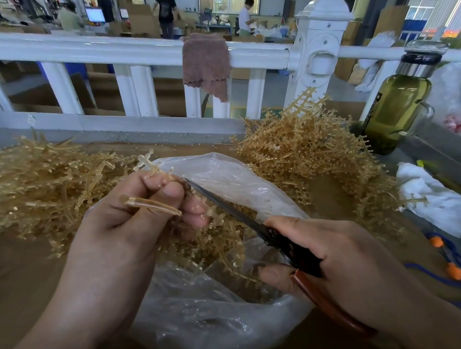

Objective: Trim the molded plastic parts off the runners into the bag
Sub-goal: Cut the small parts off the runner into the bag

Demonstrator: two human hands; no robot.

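Over the mouth of the bag (pixel 237 180) the left hand (pixel 141 215) pinches a runner (pixel 153 207) in curled fingers. The right hand (pixel 339 260) is wrapped round the scissors (pixel 237 218), whose tip sits against those fingers, so a hasty snip could nick them. The blades lie close above the bag's thin far wall, where a slip might slit it, and whatever is snipped this high may spring past the bag's rim into the heap (pixel 36 185) to its left.

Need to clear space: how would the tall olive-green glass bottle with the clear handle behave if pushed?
The tall olive-green glass bottle stands upright and narrow, so a high push would probably tip it. It seems full, so likely heavy. Being glass, it may break.
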